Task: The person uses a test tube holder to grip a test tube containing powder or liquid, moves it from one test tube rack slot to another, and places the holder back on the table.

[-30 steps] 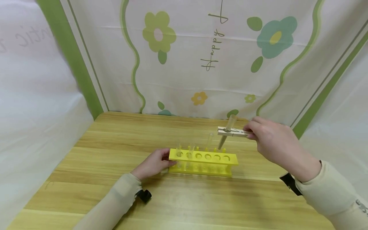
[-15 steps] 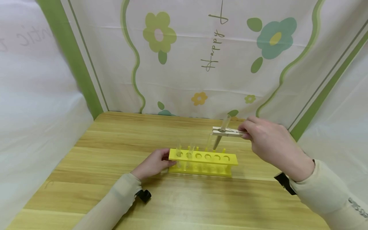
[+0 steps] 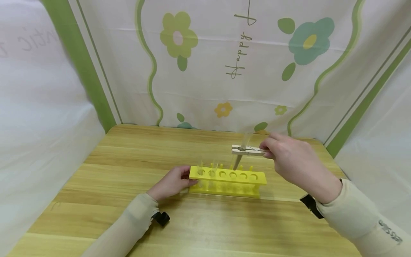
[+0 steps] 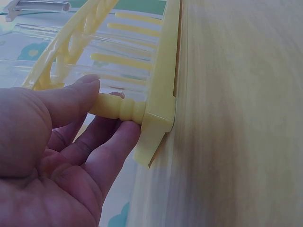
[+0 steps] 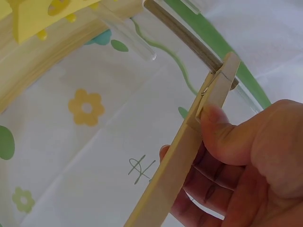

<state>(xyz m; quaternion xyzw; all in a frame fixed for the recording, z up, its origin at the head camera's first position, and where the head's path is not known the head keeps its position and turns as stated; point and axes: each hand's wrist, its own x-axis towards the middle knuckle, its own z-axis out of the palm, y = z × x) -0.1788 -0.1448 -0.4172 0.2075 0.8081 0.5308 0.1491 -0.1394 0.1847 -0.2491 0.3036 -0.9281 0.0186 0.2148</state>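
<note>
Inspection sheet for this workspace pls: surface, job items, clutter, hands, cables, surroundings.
Surface: wood-grain tabletop, no spill seen.
Job items: yellow rack standing on the tabletop; two clear tubes in its left-end holes; third clear tube at its rear pegs; tube with brownish lower part tilted in a wooden clamp, contact with rack unclear.
Clutter: nothing seen.
Left hand: grips the rack's left end post.
Right hand: holds the clamp.
Cables: nothing seen.
Surroundings: flower-print cloth behind, white fabric at the sides.
</note>
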